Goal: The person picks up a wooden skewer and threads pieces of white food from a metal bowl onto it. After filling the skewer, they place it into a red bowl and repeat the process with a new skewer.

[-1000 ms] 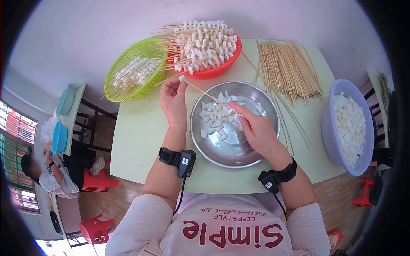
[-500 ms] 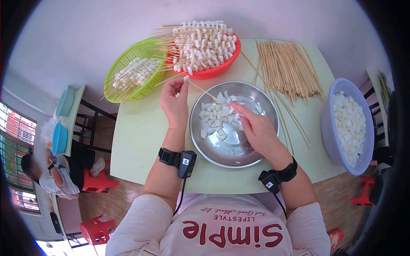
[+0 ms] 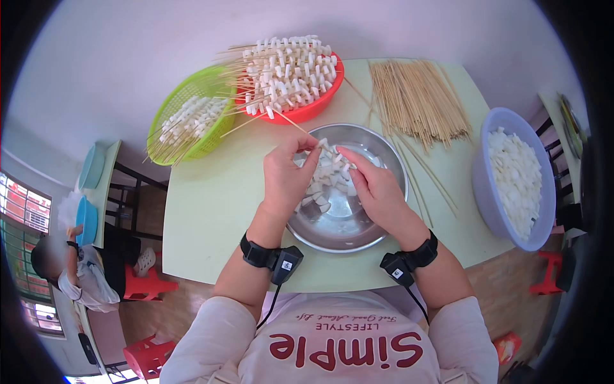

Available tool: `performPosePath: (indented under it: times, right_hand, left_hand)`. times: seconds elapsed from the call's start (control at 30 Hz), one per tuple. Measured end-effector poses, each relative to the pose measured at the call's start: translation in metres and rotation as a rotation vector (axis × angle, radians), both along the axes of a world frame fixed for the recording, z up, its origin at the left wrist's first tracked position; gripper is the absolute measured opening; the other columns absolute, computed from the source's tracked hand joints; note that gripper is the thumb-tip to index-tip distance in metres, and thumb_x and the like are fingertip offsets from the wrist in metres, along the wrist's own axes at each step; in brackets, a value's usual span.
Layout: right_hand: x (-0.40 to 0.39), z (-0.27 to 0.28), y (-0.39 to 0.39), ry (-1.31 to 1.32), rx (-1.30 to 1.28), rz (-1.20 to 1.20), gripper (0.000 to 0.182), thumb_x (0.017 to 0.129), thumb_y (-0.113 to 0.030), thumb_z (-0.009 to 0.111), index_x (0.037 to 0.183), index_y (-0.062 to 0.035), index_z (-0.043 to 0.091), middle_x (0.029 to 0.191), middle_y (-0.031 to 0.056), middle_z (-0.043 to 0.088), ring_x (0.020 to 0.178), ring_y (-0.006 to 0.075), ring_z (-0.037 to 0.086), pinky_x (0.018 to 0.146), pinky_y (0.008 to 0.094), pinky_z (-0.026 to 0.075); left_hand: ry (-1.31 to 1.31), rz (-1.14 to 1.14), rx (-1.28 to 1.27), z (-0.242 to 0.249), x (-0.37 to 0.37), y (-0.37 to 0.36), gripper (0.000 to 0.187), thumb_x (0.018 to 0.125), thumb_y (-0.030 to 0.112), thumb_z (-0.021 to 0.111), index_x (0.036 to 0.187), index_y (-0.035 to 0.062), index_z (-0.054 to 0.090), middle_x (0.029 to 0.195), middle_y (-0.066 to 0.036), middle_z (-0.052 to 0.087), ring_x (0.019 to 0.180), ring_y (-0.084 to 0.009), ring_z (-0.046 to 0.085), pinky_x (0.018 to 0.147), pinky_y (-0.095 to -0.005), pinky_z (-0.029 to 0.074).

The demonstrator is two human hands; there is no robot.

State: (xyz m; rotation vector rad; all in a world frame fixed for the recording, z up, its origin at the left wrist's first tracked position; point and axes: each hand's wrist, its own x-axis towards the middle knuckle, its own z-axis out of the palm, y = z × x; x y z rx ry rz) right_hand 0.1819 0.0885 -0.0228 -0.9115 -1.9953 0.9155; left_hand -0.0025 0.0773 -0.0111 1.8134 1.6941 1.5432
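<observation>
A thin wooden skewer (image 3: 293, 123) slants from the upper left down between my two hands, above the steel basin (image 3: 332, 245). My left hand (image 3: 288, 173) pinches a white food piece (image 3: 323, 143) on the skewer. My right hand (image 3: 382, 195) is closed at the skewer's lower end, beside other white pieces at its fingertips; its grip is partly hidden. Loose cut white pieces (image 3: 314, 195) lie in the basin under the hands.
Filled skewers are heaped in a red basin (image 3: 320, 110) and a green basket (image 3: 211, 142). Bare skewers (image 3: 416, 99) lie at the back right. A lavender tub (image 3: 484, 185) of white pieces stands at the right. A person (image 3: 93, 275) sits far left.
My left hand has moved right and down along the skewer with the white piece, closer to my right hand. The view has shifted slightly.
</observation>
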Motion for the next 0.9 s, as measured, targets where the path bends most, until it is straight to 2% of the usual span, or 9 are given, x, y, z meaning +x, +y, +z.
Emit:
performPosePath:
  times: [0.17, 0.23, 0.37, 0.4, 0.5, 0.57, 0.67, 0.83, 0.9]
  right_hand:
    - [0.003, 0.008, 0.001, -0.004, -0.198, 0.026, 0.039, 0.093, -0.008, 0.047, 0.132, -0.0114, 0.05, 0.092, 0.019, 0.064, 0.077, 0.0307, 0.063, 0.07, 0.0363, 0.048]
    - [0.003, 0.001, 0.004, 0.05, -0.226, 0.039, 0.039, 0.093, -0.009, 0.047, 0.132, -0.0104, 0.05, 0.096, 0.0177, 0.064, 0.079, 0.0275, 0.063, 0.072, 0.0343, 0.048]
    - [0.004, -0.002, 0.006, 0.104, -0.344, 0.062, 0.039, 0.093, -0.011, 0.048, 0.132, -0.0087, 0.051, 0.106, 0.0155, 0.064, 0.086, 0.0216, 0.062, 0.077, 0.0311, 0.048]
    - [0.001, -0.016, 0.009, 0.178, -0.233, 0.056, 0.039, 0.093, -0.01, 0.048, 0.132, -0.0079, 0.05, 0.106, 0.0168, 0.064, 0.086, 0.0211, 0.062, 0.077, 0.0315, 0.048]
    - [-0.002, -0.022, 0.009, 0.23, -0.099, 0.042, 0.04, 0.093, -0.01, 0.048, 0.132, -0.0072, 0.05, 0.107, 0.0178, 0.064, 0.086, 0.0217, 0.062, 0.078, 0.0319, 0.048]
    - [0.0, -0.014, 0.007, 0.217, -0.21, 0.06, 0.04, 0.093, -0.009, 0.048, 0.133, -0.0058, 0.049, 0.109, 0.0193, 0.063, 0.087, 0.0226, 0.062, 0.079, 0.0319, 0.047]
    - [-0.002, -0.012, 0.007, 0.225, -0.202, 0.067, 0.04, 0.092, -0.008, 0.047, 0.132, -0.0042, 0.049, 0.114, 0.0225, 0.061, 0.103, 0.0296, 0.061, 0.088, 0.0349, 0.047]
    - [0.001, -0.015, 0.009, 0.278, -0.17, 0.08, 0.042, 0.092, -0.008, 0.047, 0.134, -0.0046, 0.047, 0.114, 0.024, 0.061, 0.104, 0.0336, 0.061, 0.089, 0.037, 0.047]
    - [0.001, -0.011, 0.008, 0.209, -0.208, 0.117, 0.047, 0.094, -0.01, 0.047, 0.141, -0.0088, 0.04, 0.114, 0.0108, 0.06, 0.083, 0.0145, 0.057, 0.077, 0.0288, 0.047]
  left_hand:
    - [0.03, -0.047, -0.034, 0.001, 0.009, -0.003, 0.014, 0.077, 0.002, 0.073, 0.088, -0.001, 0.065, 0.08, -0.007, 0.069, 0.076, -0.0136, 0.065, 0.072, -0.0264, 0.052]
    - [0.03, -0.048, -0.035, 0.001, 0.008, -0.003, 0.012, 0.077, 0.003, 0.069, 0.089, -0.0007, 0.066, 0.081, -0.011, 0.068, 0.077, -0.0192, 0.067, 0.073, -0.0292, 0.053]
    - [0.007, -0.051, -0.049, 0.0, 0.01, -0.003, 0.014, 0.077, 0.004, 0.073, 0.088, -0.0005, 0.067, 0.08, -0.008, 0.069, 0.074, -0.0141, 0.065, 0.071, -0.0266, 0.052]
    - [0.048, -0.03, -0.07, -0.001, 0.011, -0.004, 0.014, 0.077, 0.004, 0.073, 0.088, 0.0001, 0.067, 0.08, -0.008, 0.069, 0.074, -0.0137, 0.065, 0.071, -0.0265, 0.051]
    - [0.072, 0.001, -0.065, -0.002, 0.013, -0.005, 0.013, 0.075, 0.005, 0.072, 0.087, 0.0019, 0.067, 0.079, -0.008, 0.068, 0.073, -0.015, 0.064, 0.07, -0.0275, 0.051]
    - [0.083, -0.001, -0.042, -0.006, 0.011, -0.003, 0.012, 0.075, 0.004, 0.072, 0.086, 0.0024, 0.067, 0.08, -0.009, 0.068, 0.072, -0.0167, 0.064, 0.069, -0.0284, 0.051]
    - [0.1, 0.009, -0.042, -0.005, 0.012, -0.004, 0.009, 0.075, 0.003, 0.071, 0.084, 0.002, 0.067, 0.079, -0.008, 0.068, 0.073, -0.015, 0.063, 0.07, -0.0274, 0.05]
    - [-0.093, -0.151, -0.091, -0.005, 0.013, -0.001, 0.01, 0.082, -0.001, 0.065, 0.092, -0.0012, 0.062, 0.084, -0.007, 0.067, 0.079, -0.013, 0.063, 0.075, -0.0262, 0.05]
    - [-0.205, -0.188, -0.134, -0.008, 0.008, -0.003, 0.011, 0.085, -0.002, 0.063, 0.096, -0.0021, 0.06, 0.087, -0.007, 0.067, 0.082, -0.0126, 0.062, 0.078, -0.0256, 0.05]
